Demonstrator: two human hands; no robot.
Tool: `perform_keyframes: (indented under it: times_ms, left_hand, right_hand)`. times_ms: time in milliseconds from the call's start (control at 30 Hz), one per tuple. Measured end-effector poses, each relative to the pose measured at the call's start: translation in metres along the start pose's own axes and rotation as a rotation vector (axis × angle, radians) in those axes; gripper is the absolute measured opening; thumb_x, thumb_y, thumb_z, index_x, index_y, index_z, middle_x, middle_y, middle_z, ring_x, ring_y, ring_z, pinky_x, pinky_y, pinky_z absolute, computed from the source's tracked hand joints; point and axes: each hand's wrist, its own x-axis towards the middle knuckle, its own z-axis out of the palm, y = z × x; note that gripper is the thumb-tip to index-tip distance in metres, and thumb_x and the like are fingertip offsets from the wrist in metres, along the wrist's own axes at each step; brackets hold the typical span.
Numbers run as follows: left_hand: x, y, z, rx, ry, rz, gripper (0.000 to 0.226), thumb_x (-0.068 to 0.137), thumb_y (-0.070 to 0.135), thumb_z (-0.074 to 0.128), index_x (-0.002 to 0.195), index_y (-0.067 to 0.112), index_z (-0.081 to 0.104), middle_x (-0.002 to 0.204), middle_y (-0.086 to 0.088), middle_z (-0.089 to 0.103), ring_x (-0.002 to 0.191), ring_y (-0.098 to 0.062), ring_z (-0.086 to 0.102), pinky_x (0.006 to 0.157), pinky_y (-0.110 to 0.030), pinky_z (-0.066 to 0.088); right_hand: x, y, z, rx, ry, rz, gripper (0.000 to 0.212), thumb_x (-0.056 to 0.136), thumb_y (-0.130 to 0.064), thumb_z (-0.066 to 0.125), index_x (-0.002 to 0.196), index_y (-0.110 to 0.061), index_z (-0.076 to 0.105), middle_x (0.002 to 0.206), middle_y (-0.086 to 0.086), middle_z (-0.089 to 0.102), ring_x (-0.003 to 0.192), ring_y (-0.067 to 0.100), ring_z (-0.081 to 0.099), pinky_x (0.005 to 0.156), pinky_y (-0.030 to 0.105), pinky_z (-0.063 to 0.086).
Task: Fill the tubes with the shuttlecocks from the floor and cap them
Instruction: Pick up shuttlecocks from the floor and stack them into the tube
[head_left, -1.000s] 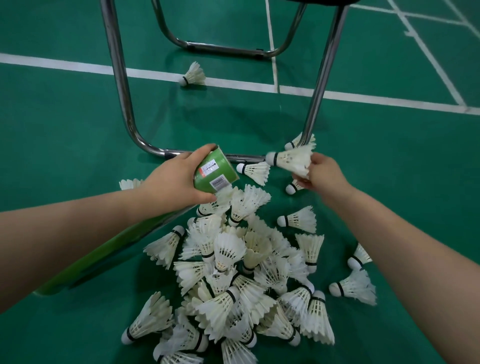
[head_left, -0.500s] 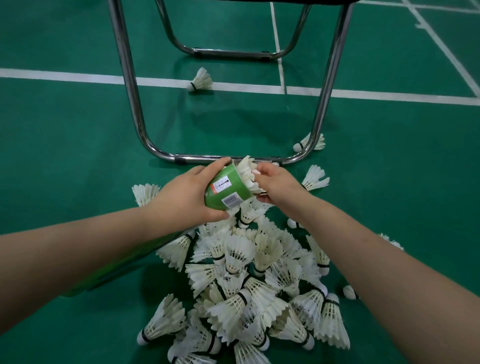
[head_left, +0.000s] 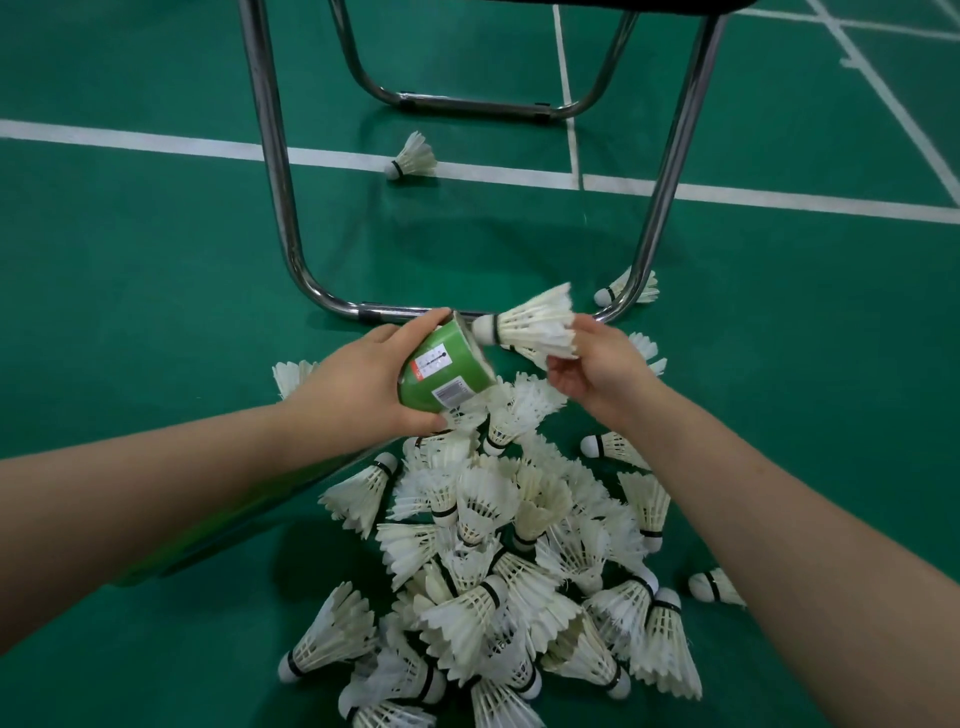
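Left hand (head_left: 358, 384) grips green tube (head_left: 447, 371) near its mouth. Right hand (head_left: 597, 364) pinches shuttlecock (head_left: 530, 327), cork at tube mouth. Shuttlecock pile (head_left: 498, 545) below tube.

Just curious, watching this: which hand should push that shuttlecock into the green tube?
Probably the right hand: it holds the shuttlecock, cork at the tube mouth. The left hand grips the tube.

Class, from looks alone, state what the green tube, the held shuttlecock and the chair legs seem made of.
Green tube: likely cardboard, glossy green wrap with printed labels. Held shuttlecock: white feathers, separate vanes showing, on a rounded white tip, perhaps cork. Chair legs: chromed metal tubing, mirror-like glints.
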Motion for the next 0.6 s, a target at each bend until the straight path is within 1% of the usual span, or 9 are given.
perform_keyframes:
  times_ms: [67, 133, 200, 267, 333, 433, 467, 533, 600]
  left_hand:
    - [-0.001, -0.007, -0.002, -0.012, 0.011, -0.015, 0.101, 0.066, 0.046, 0.076, 0.144, 0.042, 0.011, 0.126, 0.005, 0.048, 0.098, -0.011, 0.05, 0.084, -0.025, 0.044]
    - [-0.003, -0.013, -0.003, -0.016, 0.015, -0.033, 0.101, 0.067, 0.045, 0.076, 0.144, 0.041, 0.012, 0.124, 0.004, 0.049, 0.097, -0.011, 0.05, 0.084, -0.025, 0.043]
    - [-0.004, -0.017, -0.003, -0.004, 0.008, -0.046, 0.101, 0.067, 0.046, 0.076, 0.145, 0.04, 0.011, 0.123, 0.003, 0.05, 0.097, -0.013, 0.051, 0.085, -0.027, 0.045]
    - [-0.004, -0.017, -0.001, 0.013, -0.002, -0.051, 0.102, 0.067, 0.047, 0.075, 0.145, 0.04, 0.01, 0.122, 0.002, 0.05, 0.097, -0.014, 0.051, 0.087, -0.029, 0.046]
    - [-0.004, -0.017, 0.0, 0.015, -0.011, -0.052, 0.102, 0.067, 0.047, 0.075, 0.145, 0.04, 0.01, 0.121, 0.002, 0.05, 0.097, -0.014, 0.051, 0.087, -0.03, 0.047]
    - [-0.002, -0.013, 0.001, 0.008, -0.011, -0.048, 0.102, 0.066, 0.046, 0.076, 0.145, 0.04, 0.01, 0.122, 0.002, 0.049, 0.097, -0.014, 0.05, 0.088, -0.031, 0.047]
    - [-0.002, -0.012, 0.001, 0.008, -0.009, -0.046, 0.102, 0.066, 0.046, 0.076, 0.145, 0.04, 0.01, 0.122, 0.002, 0.049, 0.097, -0.013, 0.049, 0.088, -0.031, 0.047]
    - [-0.002, -0.011, 0.001, 0.006, -0.005, -0.044, 0.103, 0.066, 0.046, 0.076, 0.145, 0.04, 0.01, 0.123, 0.003, 0.049, 0.095, -0.012, 0.048, 0.088, -0.031, 0.046]
    - [-0.003, -0.011, 0.001, 0.009, -0.004, -0.043, 0.103, 0.066, 0.046, 0.076, 0.145, 0.04, 0.01, 0.123, 0.002, 0.049, 0.095, -0.012, 0.048, 0.088, -0.031, 0.047]
  right_hand:
    - [0.007, 0.004, -0.022, -0.219, 0.231, -0.128, 0.018, 0.096, -0.015, 0.049, 0.111, -0.008, 0.055, 0.087, 0.002, 0.057, 0.066, 0.01, 0.05, 0.062, 0.023, 0.049]
    - [0.013, 0.018, -0.047, -0.589, 0.39, -0.3, 0.02, 0.095, -0.02, 0.05, 0.11, -0.008, 0.055, 0.077, 0.0, 0.054, 0.057, 0.01, 0.044, 0.054, 0.028, 0.042]
    - [0.016, 0.035, -0.068, -0.894, 0.433, -0.426, 0.018, 0.095, -0.021, 0.049, 0.105, -0.008, 0.056, 0.075, 0.001, 0.055, 0.055, 0.012, 0.045, 0.048, 0.026, 0.034]
    - [0.015, 0.052, -0.081, -1.143, 0.463, -0.492, 0.015, 0.094, -0.02, 0.049, 0.099, -0.009, 0.057, 0.08, 0.002, 0.058, 0.061, 0.016, 0.049, 0.05, 0.026, 0.033]
    - [0.014, 0.066, -0.083, -1.344, 0.424, -0.48, 0.013, 0.094, -0.021, 0.048, 0.097, -0.012, 0.057, 0.088, 0.005, 0.061, 0.066, 0.018, 0.053, 0.052, 0.026, 0.036]
    - [0.007, 0.078, -0.07, -1.461, 0.266, -0.413, 0.022, 0.094, -0.027, 0.049, 0.113, -0.017, 0.053, 0.109, 0.002, 0.057, 0.078, 0.017, 0.054, 0.062, 0.029, 0.045]
    - [0.003, 0.078, -0.063, -1.455, 0.238, -0.438, 0.027, 0.093, -0.029, 0.051, 0.118, -0.018, 0.052, 0.114, -0.001, 0.055, 0.084, 0.016, 0.053, 0.069, 0.029, 0.045]
    - [-0.008, 0.072, -0.048, -1.49, 0.156, -0.513, 0.029, 0.093, -0.033, 0.049, 0.119, -0.022, 0.052, 0.116, -0.006, 0.051, 0.1, 0.013, 0.048, 0.09, 0.029, 0.038]
    - [-0.02, 0.068, -0.039, -1.59, -0.087, -0.539, 0.023, 0.093, -0.037, 0.044, 0.11, -0.026, 0.056, 0.112, -0.01, 0.053, 0.105, 0.011, 0.046, 0.1, 0.033, 0.032]
